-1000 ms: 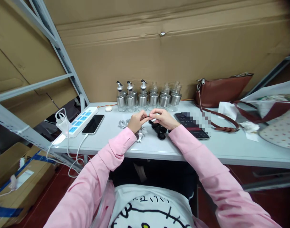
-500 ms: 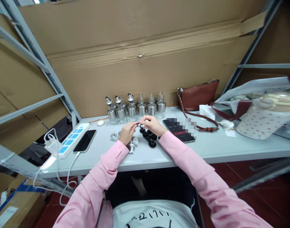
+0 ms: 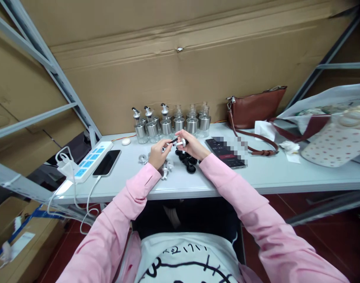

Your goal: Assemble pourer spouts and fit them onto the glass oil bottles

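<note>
Above the table, both hands meet at a bottle pourer (image 3: 180, 143) with a white body and a dark tip. My left hand (image 3: 158, 154) pinches the dark end between thumb and fingers. My right hand (image 3: 193, 146) is closed around the white body; its fingers partly hide it. Below the hands lie several black round stoppers (image 3: 191, 168) and, to the left, several whitish plastic pourer parts (image 3: 166, 169). Behind stand glass bottles with metal bands in rows. A front-left bottle (image 3: 152, 129) carries a pourer with a black flap, while a right-hand bottle (image 3: 204, 122) has a bare neck.
At left are a power strip (image 3: 93, 162), a phone on a cable (image 3: 107, 162) and a white round object (image 3: 126, 141). To the right lie another phone (image 3: 225, 152), a brown bag (image 3: 258, 108), crumpled tissue (image 3: 290, 148) and a dotted bag (image 3: 330, 139). Cardboard (image 3: 123, 86) walls the back.
My right hand has turned and opened up slightly, so the white pourer body now shows. My view has tilted a little downward. Bottles and loose parts stay in place.
</note>
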`<move>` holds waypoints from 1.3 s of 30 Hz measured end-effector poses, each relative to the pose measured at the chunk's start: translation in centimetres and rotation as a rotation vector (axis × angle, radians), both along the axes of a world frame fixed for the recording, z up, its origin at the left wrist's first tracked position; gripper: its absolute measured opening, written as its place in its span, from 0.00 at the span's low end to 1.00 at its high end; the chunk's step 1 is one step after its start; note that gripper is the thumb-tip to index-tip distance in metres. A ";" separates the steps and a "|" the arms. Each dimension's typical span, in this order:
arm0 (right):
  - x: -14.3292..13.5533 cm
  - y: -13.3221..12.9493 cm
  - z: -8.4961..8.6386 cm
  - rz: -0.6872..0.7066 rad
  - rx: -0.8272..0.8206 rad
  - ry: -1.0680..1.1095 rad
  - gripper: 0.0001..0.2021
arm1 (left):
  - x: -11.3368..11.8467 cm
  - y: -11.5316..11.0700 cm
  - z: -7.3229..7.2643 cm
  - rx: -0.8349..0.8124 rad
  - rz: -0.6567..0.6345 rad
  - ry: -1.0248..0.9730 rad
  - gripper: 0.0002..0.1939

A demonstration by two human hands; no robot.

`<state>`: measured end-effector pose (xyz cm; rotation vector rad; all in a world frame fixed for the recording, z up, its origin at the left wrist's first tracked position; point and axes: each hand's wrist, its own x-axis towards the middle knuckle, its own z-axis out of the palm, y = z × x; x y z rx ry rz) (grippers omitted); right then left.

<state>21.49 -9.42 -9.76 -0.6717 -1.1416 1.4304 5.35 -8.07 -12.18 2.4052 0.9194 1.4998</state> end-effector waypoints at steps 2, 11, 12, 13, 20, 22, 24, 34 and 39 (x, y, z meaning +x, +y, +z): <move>-0.1 -0.1 0.0 0.018 -0.015 0.005 0.22 | 0.0 -0.1 0.1 0.011 -0.024 0.006 0.11; -0.3 -0.4 0.0 0.051 -0.050 0.005 0.17 | 0.1 -0.2 0.1 0.044 -0.073 0.000 0.11; -0.3 -0.4 0.0 0.052 -0.050 0.007 0.17 | 0.1 -0.2 0.1 0.049 -0.074 -0.007 0.11; -0.3 -0.5 0.0 0.054 -0.049 0.011 0.17 | 0.1 -0.3 0.2 0.055 -0.077 -0.012 0.11; -0.3 -0.4 -0.1 0.054 -0.050 0.056 0.17 | 0.2 -0.4 0.1 0.103 -0.101 -0.063 0.11; -0.2 -0.3 -0.1 0.056 -0.056 0.074 0.17 | 0.2 -0.3 0.0 0.120 -0.120 -0.064 0.11; -0.2 -0.2 -0.1 0.068 -0.065 0.090 0.17 | 0.1 -0.1 -0.1 0.134 -0.144 -0.055 0.11; -0.1 -0.4 -0.3 0.108 -0.119 0.126 0.20 | 0.1 0.4 -0.2 0.163 -0.134 -0.073 0.10; -0.1 -0.4 -0.1 0.110 -0.123 0.155 0.17 | 0.1 0.2 -0.2 0.192 -0.119 -0.080 0.10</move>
